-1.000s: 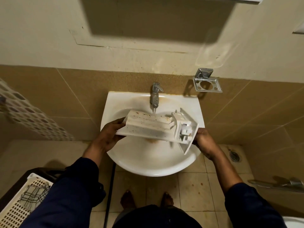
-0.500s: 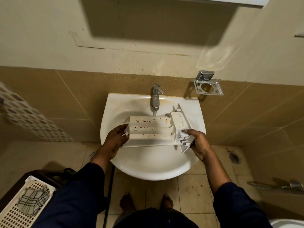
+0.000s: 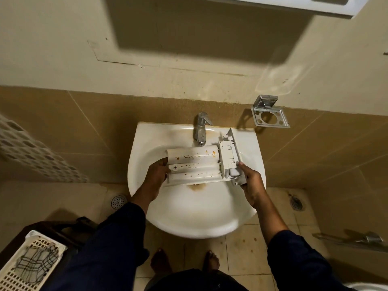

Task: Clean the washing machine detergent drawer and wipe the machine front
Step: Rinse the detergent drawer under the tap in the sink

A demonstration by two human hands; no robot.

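Observation:
A white detergent drawer [image 3: 195, 164] lies underside up over the basin of a white sink [image 3: 197, 219], with brown stains on its ribbed bottom. Its front panel points right. My left hand [image 3: 157, 173] grips the drawer's left end. My right hand [image 3: 249, 183] holds the front panel end, thumb on top. The chrome tap [image 3: 201, 128] stands just behind the drawer; I cannot tell whether water runs from it. A rusty stain marks the basin around the drain [image 3: 197, 186], partly hidden by the drawer.
A chrome holder [image 3: 269, 115] is fixed to the tiled wall at the right. A white laundry basket [image 3: 31, 261] with a checked cloth sits at lower left. Floor drains [image 3: 118, 201] [image 3: 296, 203] lie either side. A metal rail [image 3: 357, 241] runs at lower right.
The drawer has been turned from tilted on edge to flat, underside up, and lowered closer to the basin. Both hands kept their hold on its ends.

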